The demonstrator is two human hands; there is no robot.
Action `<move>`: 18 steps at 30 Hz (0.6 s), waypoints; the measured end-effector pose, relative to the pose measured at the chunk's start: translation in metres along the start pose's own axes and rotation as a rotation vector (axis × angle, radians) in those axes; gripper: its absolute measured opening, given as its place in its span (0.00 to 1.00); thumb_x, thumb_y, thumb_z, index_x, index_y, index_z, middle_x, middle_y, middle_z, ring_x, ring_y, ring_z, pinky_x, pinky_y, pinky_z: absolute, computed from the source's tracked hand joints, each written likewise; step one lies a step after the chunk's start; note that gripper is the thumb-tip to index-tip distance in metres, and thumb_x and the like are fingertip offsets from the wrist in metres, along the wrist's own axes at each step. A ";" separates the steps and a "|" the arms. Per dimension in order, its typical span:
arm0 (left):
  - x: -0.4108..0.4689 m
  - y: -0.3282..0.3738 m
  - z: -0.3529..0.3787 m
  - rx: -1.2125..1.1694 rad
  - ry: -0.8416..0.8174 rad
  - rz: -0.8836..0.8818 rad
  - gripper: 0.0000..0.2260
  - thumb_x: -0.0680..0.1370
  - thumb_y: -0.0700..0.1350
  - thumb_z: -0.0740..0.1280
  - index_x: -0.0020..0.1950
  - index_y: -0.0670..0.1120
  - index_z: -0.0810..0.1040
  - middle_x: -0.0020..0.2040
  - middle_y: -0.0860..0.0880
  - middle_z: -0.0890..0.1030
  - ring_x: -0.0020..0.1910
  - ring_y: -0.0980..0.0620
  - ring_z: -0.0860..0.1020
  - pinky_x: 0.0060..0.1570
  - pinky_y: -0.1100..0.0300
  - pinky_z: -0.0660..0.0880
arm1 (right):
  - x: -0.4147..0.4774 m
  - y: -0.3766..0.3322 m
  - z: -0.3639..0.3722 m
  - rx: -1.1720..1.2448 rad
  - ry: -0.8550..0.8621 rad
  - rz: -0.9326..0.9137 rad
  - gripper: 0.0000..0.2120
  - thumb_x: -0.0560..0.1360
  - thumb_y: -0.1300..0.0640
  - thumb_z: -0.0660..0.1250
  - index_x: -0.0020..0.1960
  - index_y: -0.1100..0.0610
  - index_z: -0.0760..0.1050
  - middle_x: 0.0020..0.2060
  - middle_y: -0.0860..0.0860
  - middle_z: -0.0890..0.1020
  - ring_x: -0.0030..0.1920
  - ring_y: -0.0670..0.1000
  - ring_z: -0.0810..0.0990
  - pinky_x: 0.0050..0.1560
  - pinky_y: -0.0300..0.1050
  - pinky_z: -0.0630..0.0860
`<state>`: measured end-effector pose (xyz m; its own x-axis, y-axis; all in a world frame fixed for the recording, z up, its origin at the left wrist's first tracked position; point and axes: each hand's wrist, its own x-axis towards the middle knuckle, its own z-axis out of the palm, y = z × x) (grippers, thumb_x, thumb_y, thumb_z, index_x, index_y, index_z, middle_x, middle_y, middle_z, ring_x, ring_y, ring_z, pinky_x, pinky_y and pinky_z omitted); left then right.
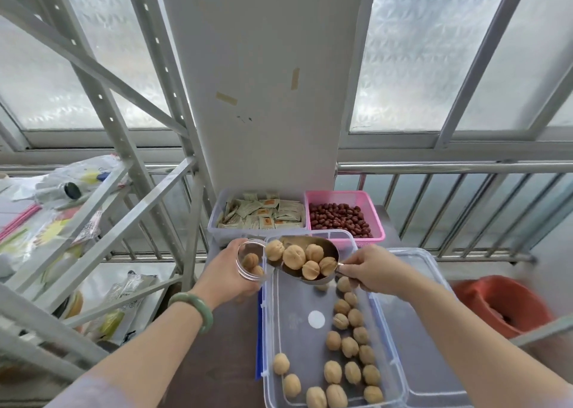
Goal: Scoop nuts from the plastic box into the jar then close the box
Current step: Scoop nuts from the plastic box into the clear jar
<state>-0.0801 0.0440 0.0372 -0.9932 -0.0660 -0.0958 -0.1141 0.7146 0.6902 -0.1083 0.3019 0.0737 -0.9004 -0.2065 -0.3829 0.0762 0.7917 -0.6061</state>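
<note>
A clear plastic box (269,330) lies open in front of me with several walnuts (347,345) scattered along its right side and near end. Its clear lid (418,330) lies beside it on the right. My right hand (372,269) grips the handle of a metal scoop (310,279) loaded with several walnuts, held above the box's far end. My left hand (224,272) holds a small clear jar (248,260) tilted toward the scoop's tip. A couple of walnuts sit inside the jar, and one walnut rests at the scoop's lip next to the jar mouth.
Behind the box stand a clear bin of sachets (217,221) and a pink basket of red dates (376,218). A metal shelf rack (102,190) with bags is on the left. A red bucket (502,302) sits low on the right, a railing behind.
</note>
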 end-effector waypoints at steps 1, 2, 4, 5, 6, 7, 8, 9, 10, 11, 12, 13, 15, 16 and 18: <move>0.001 -0.001 0.000 0.005 -0.003 0.004 0.30 0.62 0.47 0.76 0.62 0.53 0.70 0.51 0.59 0.74 0.50 0.56 0.76 0.49 0.63 0.68 | 0.000 -0.007 -0.001 -0.028 -0.009 -0.013 0.14 0.76 0.56 0.64 0.35 0.59 0.82 0.28 0.50 0.80 0.26 0.47 0.71 0.30 0.37 0.70; 0.001 -0.001 -0.001 0.008 -0.004 0.010 0.30 0.62 0.47 0.76 0.62 0.53 0.70 0.51 0.59 0.74 0.50 0.56 0.75 0.50 0.62 0.68 | 0.002 -0.013 -0.002 -0.043 -0.017 -0.021 0.14 0.75 0.56 0.64 0.38 0.61 0.83 0.29 0.51 0.80 0.27 0.47 0.72 0.31 0.38 0.71; 0.002 0.000 -0.001 0.023 -0.004 0.036 0.27 0.63 0.46 0.76 0.60 0.52 0.71 0.52 0.57 0.75 0.51 0.55 0.76 0.50 0.61 0.68 | 0.006 -0.026 -0.001 -0.064 -0.026 -0.034 0.14 0.75 0.56 0.64 0.42 0.64 0.83 0.32 0.54 0.81 0.30 0.49 0.73 0.35 0.42 0.73; 0.003 0.000 -0.001 0.035 -0.003 0.047 0.26 0.62 0.45 0.75 0.58 0.51 0.73 0.52 0.56 0.77 0.51 0.54 0.77 0.50 0.61 0.69 | 0.008 -0.032 0.000 -0.098 -0.029 -0.046 0.14 0.75 0.56 0.64 0.42 0.65 0.83 0.33 0.55 0.80 0.32 0.50 0.73 0.37 0.44 0.75; 0.003 -0.001 -0.001 0.039 0.000 0.050 0.25 0.62 0.45 0.75 0.57 0.51 0.73 0.52 0.55 0.77 0.51 0.54 0.77 0.50 0.61 0.70 | 0.010 -0.039 0.000 -0.149 -0.031 -0.058 0.15 0.75 0.56 0.63 0.41 0.66 0.82 0.33 0.55 0.80 0.33 0.51 0.74 0.39 0.45 0.76; 0.004 -0.003 0.000 0.036 0.002 0.042 0.26 0.61 0.46 0.75 0.57 0.51 0.73 0.52 0.55 0.78 0.51 0.54 0.78 0.50 0.60 0.71 | 0.012 -0.045 0.000 -0.214 -0.029 -0.071 0.16 0.74 0.56 0.63 0.39 0.67 0.81 0.32 0.55 0.80 0.33 0.51 0.74 0.39 0.46 0.77; 0.005 -0.006 0.001 0.032 0.008 0.033 0.27 0.60 0.48 0.76 0.56 0.53 0.73 0.51 0.57 0.78 0.51 0.55 0.78 0.49 0.60 0.72 | 0.013 -0.052 0.000 -0.276 -0.025 -0.077 0.16 0.74 0.56 0.62 0.35 0.65 0.79 0.30 0.54 0.79 0.32 0.52 0.73 0.37 0.46 0.75; 0.007 -0.010 0.001 0.024 0.011 0.021 0.28 0.58 0.49 0.76 0.56 0.55 0.72 0.50 0.58 0.78 0.50 0.56 0.78 0.48 0.61 0.72 | 0.015 -0.057 0.000 -0.335 -0.024 -0.078 0.15 0.74 0.57 0.61 0.32 0.63 0.75 0.28 0.54 0.76 0.32 0.52 0.72 0.35 0.45 0.72; 0.007 -0.012 0.002 0.018 0.012 0.012 0.29 0.58 0.51 0.76 0.56 0.56 0.71 0.50 0.59 0.78 0.49 0.57 0.78 0.47 0.62 0.72 | 0.016 -0.063 0.000 -0.394 -0.029 -0.081 0.15 0.75 0.57 0.61 0.31 0.61 0.72 0.28 0.54 0.74 0.32 0.53 0.71 0.33 0.43 0.69; 0.008 -0.014 0.003 0.013 0.015 0.008 0.29 0.57 0.51 0.76 0.56 0.56 0.71 0.49 0.59 0.78 0.48 0.57 0.78 0.45 0.63 0.71 | 0.018 -0.068 0.000 -0.449 -0.040 -0.083 0.13 0.75 0.58 0.60 0.32 0.60 0.72 0.28 0.54 0.74 0.32 0.54 0.70 0.32 0.42 0.68; 0.009 -0.015 0.003 0.020 0.017 0.008 0.28 0.57 0.51 0.76 0.54 0.57 0.71 0.48 0.59 0.78 0.47 0.57 0.78 0.44 0.63 0.71 | 0.019 -0.072 0.001 -0.487 -0.048 -0.083 0.12 0.75 0.59 0.61 0.34 0.60 0.73 0.29 0.55 0.75 0.32 0.54 0.71 0.32 0.42 0.68; 0.009 -0.015 0.003 0.032 0.023 0.008 0.26 0.57 0.51 0.75 0.52 0.57 0.71 0.47 0.59 0.78 0.45 0.57 0.78 0.43 0.63 0.72 | 0.020 -0.076 0.000 -0.512 -0.051 -0.087 0.11 0.75 0.59 0.61 0.34 0.60 0.74 0.30 0.55 0.75 0.32 0.54 0.71 0.32 0.42 0.69; 0.009 -0.016 0.003 0.039 0.027 -0.006 0.26 0.57 0.51 0.74 0.51 0.59 0.69 0.45 0.60 0.77 0.44 0.58 0.78 0.44 0.60 0.74 | 0.020 -0.082 0.000 -0.551 -0.043 -0.093 0.14 0.74 0.59 0.62 0.30 0.60 0.71 0.26 0.53 0.73 0.29 0.52 0.69 0.30 0.41 0.67; 0.008 -0.017 0.003 0.027 0.023 -0.024 0.28 0.56 0.50 0.75 0.52 0.59 0.68 0.46 0.61 0.76 0.45 0.58 0.78 0.45 0.60 0.74 | 0.020 -0.083 0.000 -0.567 -0.034 -0.096 0.15 0.74 0.59 0.62 0.28 0.59 0.68 0.25 0.52 0.71 0.27 0.52 0.67 0.28 0.41 0.66; 0.008 -0.022 0.004 0.000 0.020 -0.056 0.30 0.55 0.50 0.75 0.54 0.58 0.68 0.47 0.61 0.77 0.46 0.56 0.79 0.48 0.57 0.77 | 0.020 -0.085 -0.002 -0.597 -0.017 -0.098 0.17 0.73 0.59 0.63 0.27 0.57 0.64 0.24 0.52 0.68 0.27 0.52 0.66 0.28 0.42 0.65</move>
<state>-0.0850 0.0307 0.0184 -0.9855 -0.1196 -0.1202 -0.1695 0.7095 0.6840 -0.1337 0.2315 0.1186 -0.8837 -0.2999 -0.3595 -0.2647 0.9534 -0.1446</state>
